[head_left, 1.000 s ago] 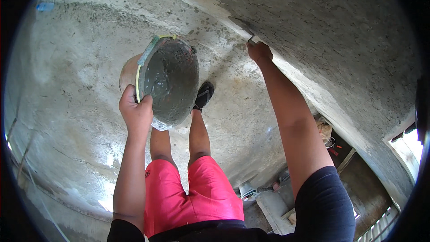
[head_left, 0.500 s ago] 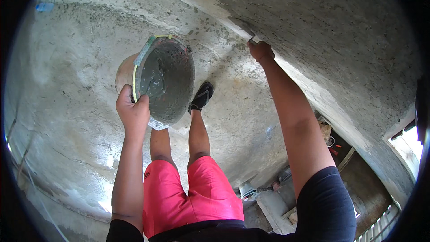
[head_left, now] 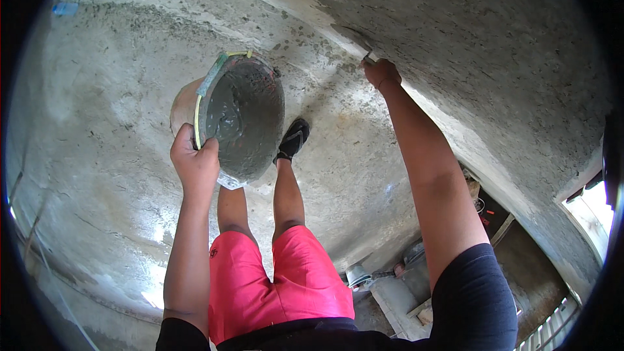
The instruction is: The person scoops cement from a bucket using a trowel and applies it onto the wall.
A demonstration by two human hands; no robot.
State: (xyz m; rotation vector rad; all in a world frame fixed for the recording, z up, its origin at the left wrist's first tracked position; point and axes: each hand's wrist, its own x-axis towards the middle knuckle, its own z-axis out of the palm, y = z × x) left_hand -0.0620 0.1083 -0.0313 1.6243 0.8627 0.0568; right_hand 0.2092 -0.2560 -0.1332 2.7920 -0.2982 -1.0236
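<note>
My left hand (head_left: 196, 159) is closed on the rim and wire handle of a bucket (head_left: 183, 105). The bucket is tilted, its mouth turned toward me, and wet grey cement (head_left: 250, 114) lies inside. A green grip sleeve (head_left: 212, 75) covers part of the handle. Up and to the right, my right hand (head_left: 382, 75) is closed around the handle of a trowel (head_left: 368, 58). Its thin blade lies almost edge-on against the rough grey wall (head_left: 468, 45), and most of it is hard to make out.
My foot in a black sandal (head_left: 296, 138) stands on the stained concrete floor (head_left: 104, 156) beside the bucket. A blue plastic piece (head_left: 65, 9) lies far left. Boards and odds and ends (head_left: 403, 299) sit at the lower right, near a bright window opening (head_left: 591, 211).
The bucket and my left hand have shifted slightly to the right. My right hand with the trowel has moved a little to the right along the wall.
</note>
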